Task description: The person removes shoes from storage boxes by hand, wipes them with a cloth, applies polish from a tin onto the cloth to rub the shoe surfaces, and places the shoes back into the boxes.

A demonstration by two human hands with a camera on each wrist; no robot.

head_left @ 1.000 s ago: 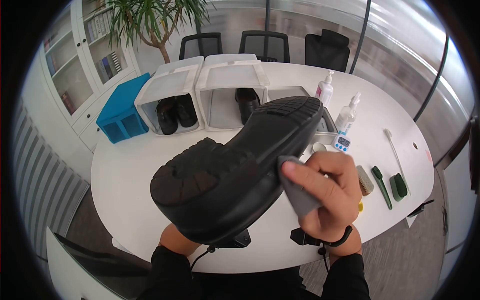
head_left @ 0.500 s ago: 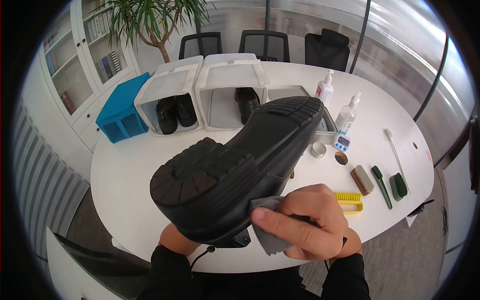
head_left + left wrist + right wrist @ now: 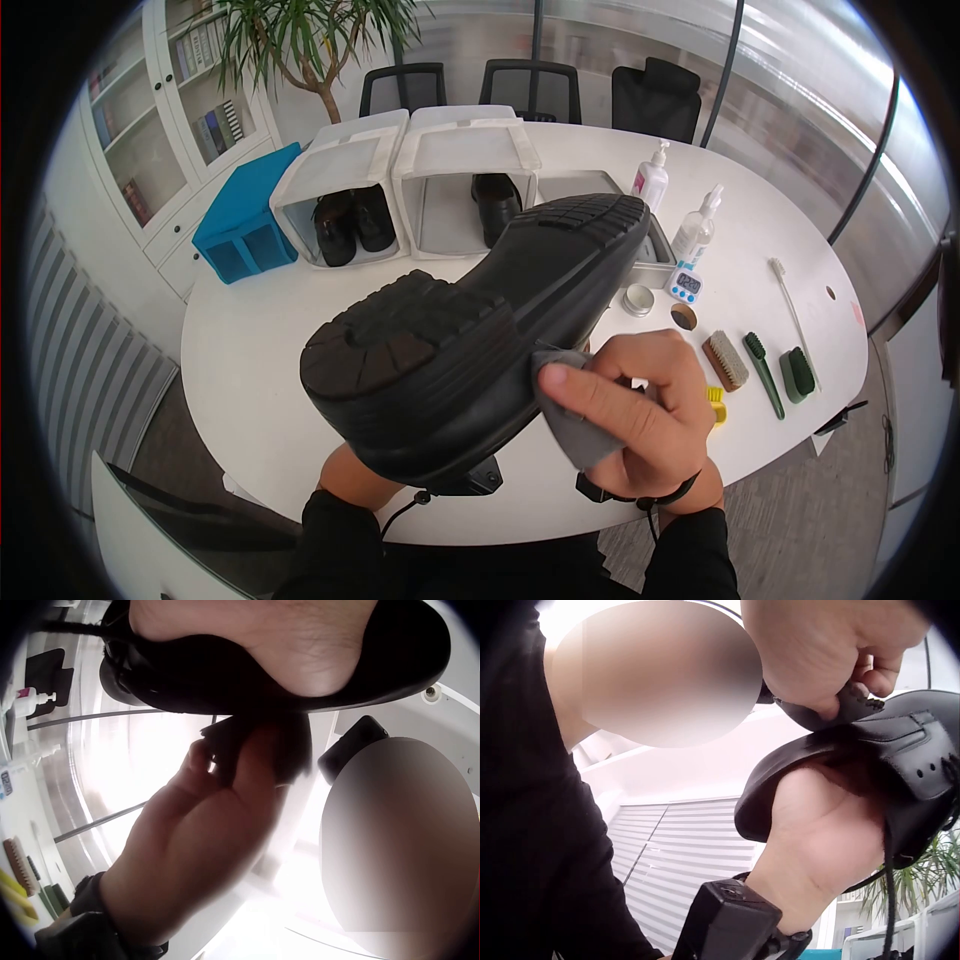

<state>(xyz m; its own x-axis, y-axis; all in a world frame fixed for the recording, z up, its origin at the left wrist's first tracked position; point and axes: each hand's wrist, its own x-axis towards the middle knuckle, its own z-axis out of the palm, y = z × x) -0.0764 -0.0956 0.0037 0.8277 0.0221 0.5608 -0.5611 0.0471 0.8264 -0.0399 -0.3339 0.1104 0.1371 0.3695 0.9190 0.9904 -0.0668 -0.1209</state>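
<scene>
Shoe: black shoe (image 3: 440, 350), up over the table (image 3: 250, 390), sole tilted toward the head camera, heel end nearer the person, toe pointing away.
Left hand: left hand (image 3: 821, 825) goes into the shoe opening and bears the shoe from inside; fingers hidden, so cannot tell if spread or curled.
Right hand: right hand (image 3: 650, 405) pinches a grey cloth (image 3: 575, 425), thumb on top, cloth against the shoe's side just below the sole edge.
Slip risk: shoe could twist or slide off the left hand; cause would be a hard push from the cloth side against a support that looks to be only inside the opening.
Cloth risk: cloth could bunch or slide out of the pinch, letting fingertips rub the leather; cause, small folded piece, few fingers on it.
Edge risk: cloth could snag on the heel tread or sole rim, picking up any grit there.
Cord risk: dark cord (image 3: 889, 907) hangs by the opening, lace or cable unclear; could catch on a hand or the wrist camera (image 3: 727, 919).
Drop zone: open-looking tin (image 3: 637, 299), timer (image 3: 686, 287) and bristle brush (image 3: 724, 361) sit beyond the right hand; a dropped shoe could knock them.
Coverage: far side of shoe hidden in head view, so missed patches are easy.
</scene>
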